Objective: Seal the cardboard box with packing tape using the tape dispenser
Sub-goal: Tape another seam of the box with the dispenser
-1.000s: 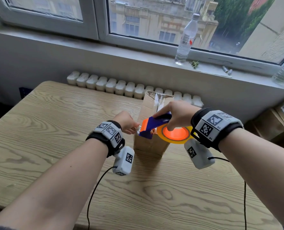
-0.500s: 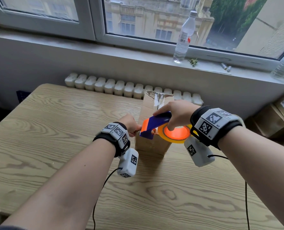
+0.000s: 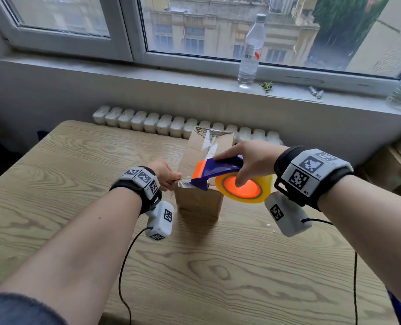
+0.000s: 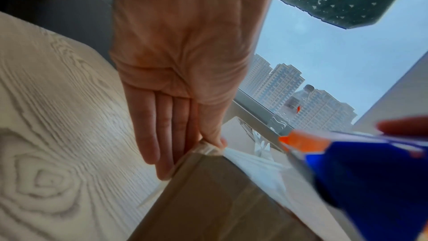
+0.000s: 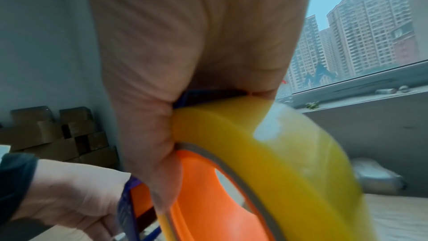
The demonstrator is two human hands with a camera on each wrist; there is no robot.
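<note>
Cardboard box (image 3: pixel 198 184), standing just right of centre in the head view on the wooden table (image 3: pixel 65 184), narrow and upright, torn top flap toward the window. Clear packing tape (image 4: pixel 252 162) stretched across the near top edge, crinkled at the left corner. Tape dispenser (image 3: pixel 218 173), blue body with orange front lip, poised over that top edge, nose at the near left corner; yellow tape roll (image 3: pixel 263 191) on an orange hub hanging off the box's right side. Right hand (image 3: pixel 253 158) wrapped around the dispenser handle, forefinger laid forward along the blue top, another finger pressed on the orange hub. Left hand (image 3: pixel 165 173) at the box's upper left corner, thumb and fingers pinching the tape end against the cardboard, fingers held straight down the side in the left wrist view. Farther out: water bottle (image 3: pixel 251 50) upright on the windowsill (image 3: pixel 148 73), upper right of centre; white radiator (image 3: pixel 148 123) behind the table's far edge; stacked brown boxes (image 5: pixel 53 131) at lower left of the right wrist view.
</note>
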